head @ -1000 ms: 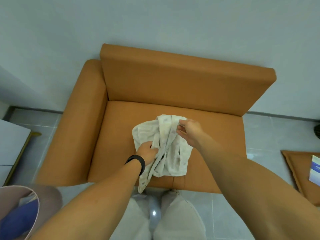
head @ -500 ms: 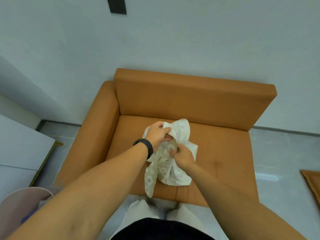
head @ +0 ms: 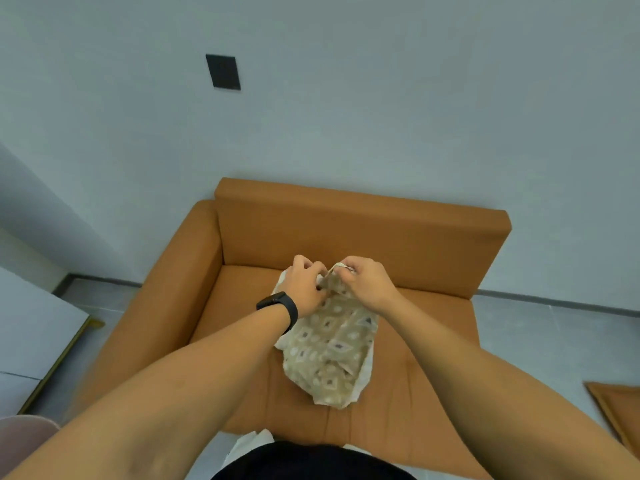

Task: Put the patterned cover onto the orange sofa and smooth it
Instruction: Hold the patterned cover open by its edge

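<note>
The orange sofa (head: 398, 258) stands against the wall below me, with one armrest on its left side. The patterned cover (head: 332, 348), beige with white and grey shapes, hangs bunched over the seat. My left hand (head: 304, 289), with a black wristband, grips the cover's top edge. My right hand (head: 367, 284) pinches the same edge just to the right of it. The two hands are close together, lifted above the seat near the backrest. The cover's lower part rests on the seat cushion.
A black wall plate (head: 223, 71) sits on the wall above the sofa. A white cabinet with a gold leg (head: 31, 341) stands at the left. A pink bin rim (head: 24, 431) is at the bottom left. An orange cushion (head: 620, 407) lies on the floor at the right.
Both hands have taken the cover's top edge and lifted it. The cover has turned to show its beige patterned side. My head has tilted up, showing more wall.
</note>
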Motion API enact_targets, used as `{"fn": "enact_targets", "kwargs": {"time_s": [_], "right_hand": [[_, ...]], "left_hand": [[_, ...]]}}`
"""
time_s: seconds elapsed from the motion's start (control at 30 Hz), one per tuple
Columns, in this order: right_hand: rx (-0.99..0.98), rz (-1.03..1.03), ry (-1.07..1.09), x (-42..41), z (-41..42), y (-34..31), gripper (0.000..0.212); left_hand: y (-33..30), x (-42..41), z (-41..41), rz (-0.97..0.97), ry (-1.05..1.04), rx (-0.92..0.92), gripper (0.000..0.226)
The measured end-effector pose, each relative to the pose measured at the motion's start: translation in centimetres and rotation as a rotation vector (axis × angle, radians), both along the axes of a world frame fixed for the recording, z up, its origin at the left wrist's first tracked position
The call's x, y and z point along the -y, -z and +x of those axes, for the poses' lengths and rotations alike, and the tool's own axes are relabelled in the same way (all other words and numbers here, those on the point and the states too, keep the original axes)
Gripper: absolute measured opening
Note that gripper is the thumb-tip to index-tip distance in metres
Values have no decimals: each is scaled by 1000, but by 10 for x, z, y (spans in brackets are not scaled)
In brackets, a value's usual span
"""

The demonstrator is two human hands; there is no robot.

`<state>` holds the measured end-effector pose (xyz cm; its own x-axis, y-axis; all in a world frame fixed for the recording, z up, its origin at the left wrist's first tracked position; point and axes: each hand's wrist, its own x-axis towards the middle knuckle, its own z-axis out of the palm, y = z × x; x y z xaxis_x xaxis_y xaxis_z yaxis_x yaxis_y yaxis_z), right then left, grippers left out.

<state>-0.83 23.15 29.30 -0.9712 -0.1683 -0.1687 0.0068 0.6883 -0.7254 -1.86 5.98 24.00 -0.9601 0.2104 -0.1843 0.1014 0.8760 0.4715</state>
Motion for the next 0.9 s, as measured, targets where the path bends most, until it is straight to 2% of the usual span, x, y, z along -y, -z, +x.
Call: {"fn": "enact_targets", "kwargs": {"time_s": [0.03,0.1,0.17,0.23,0.3,0.4,0.53,0.63,0.67,0.73,0.77,0.83,0.9], "right_hand": [[-27,-1,-8,-4,-3,-9,23],[-59,31,-39,-11,-7,-25,20],[-85,85,-51,-20,-11,-35,12],[-96,135,-23,-26,-13,-38,8],[-90,210,10,-33,-9,-40,12],[-119,397,52,-42,-5,-42,19],[-219,547,168,-41,-14,-58,10],[-273,538,285,-37,-32,-84,8],[-302,521,330,-37,-39,-94,11],[-403,457,438,-34,-52,-121,16],[-453,417,486,-31,-57,-136,17],[-532,357,527,-26,-66,-163,21],[-592,282,558,-20,-73,-187,25]], "left_hand": [[-4,-3,-3,-54,2,-2,13],[-11,-7,-10,-81,18,15,12],[-18,-10,-16,15,14,-8,17],[-26,-14,-21,197,-47,-6,18],[-37,-14,-25,371,-154,30,21],[-62,-7,-36,406,-141,17,23],[-123,-4,-66,460,-66,-181,19],[-167,-1,-86,491,29,-295,10],[-177,1,-90,498,54,-304,14],[-195,9,-98,453,98,-311,39],[-202,15,-103,368,107,-355,48],[-215,24,-113,135,109,-538,50],[-239,30,-121,22,127,-679,56]]}}
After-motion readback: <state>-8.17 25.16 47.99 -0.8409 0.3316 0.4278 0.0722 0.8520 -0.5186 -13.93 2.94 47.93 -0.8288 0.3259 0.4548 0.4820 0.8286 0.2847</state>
